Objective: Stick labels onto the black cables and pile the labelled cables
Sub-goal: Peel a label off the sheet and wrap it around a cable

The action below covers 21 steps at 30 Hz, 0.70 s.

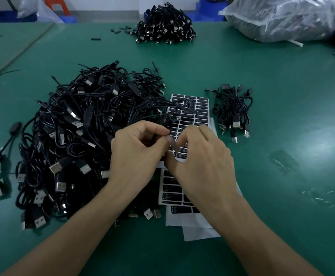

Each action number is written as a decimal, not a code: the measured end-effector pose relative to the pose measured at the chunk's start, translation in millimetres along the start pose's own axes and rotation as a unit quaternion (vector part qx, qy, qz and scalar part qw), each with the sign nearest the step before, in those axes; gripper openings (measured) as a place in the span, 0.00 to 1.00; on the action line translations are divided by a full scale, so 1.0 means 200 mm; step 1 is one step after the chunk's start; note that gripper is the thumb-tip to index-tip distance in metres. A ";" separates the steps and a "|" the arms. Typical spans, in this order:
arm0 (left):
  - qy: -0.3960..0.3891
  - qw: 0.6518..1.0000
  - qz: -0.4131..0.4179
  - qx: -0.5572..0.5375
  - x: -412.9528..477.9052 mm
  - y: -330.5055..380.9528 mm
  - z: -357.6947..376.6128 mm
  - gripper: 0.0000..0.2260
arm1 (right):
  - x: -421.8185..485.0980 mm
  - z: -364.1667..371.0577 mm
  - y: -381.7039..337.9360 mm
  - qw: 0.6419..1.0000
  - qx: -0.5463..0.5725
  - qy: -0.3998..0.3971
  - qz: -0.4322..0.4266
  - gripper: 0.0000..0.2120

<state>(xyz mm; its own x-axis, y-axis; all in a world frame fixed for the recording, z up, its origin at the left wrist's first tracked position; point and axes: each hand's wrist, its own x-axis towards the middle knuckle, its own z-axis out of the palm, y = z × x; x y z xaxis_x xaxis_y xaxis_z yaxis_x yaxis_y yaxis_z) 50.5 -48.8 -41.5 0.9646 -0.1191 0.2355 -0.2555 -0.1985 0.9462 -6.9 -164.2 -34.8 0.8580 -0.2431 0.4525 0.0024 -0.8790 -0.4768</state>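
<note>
Pinching 1 near-upright label (171,145), left hand (134,154) meets right hand (202,162)

I can't identify the blurred piece (171,143) pinched between my left hand (134,150) and right hand (202,158). They cover part of the label sheet (199,108), whose print is too small to read.
</note>
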 end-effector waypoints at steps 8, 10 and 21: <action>-0.006 1.000 0.013 0.003 0.00 0.00 0.00 0.08 | 0.01 0.01 0.01 1.000 -0.020 -0.008 -0.001 0.07; -0.006 1.000 0.021 0.001 0.00 0.00 0.00 0.07 | 0.01 0.01 0.02 1.000 -0.018 -0.012 0.002 0.07; -0.038 0.999 0.004 -0.023 0.00 -0.02 -0.01 0.07 | 0.10 -0.06 0.10 0.858 0.460 -0.039 0.226 0.09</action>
<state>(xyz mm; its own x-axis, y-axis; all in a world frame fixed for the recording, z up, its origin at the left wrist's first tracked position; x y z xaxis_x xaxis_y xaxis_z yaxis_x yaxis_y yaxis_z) 51.9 -45.8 -44.5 0.9543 -0.1937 0.2275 -0.2583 -0.1521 0.9540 4.1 -190.9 -25.5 0.9096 -0.4143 0.0304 0.0339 0.0012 -0.9994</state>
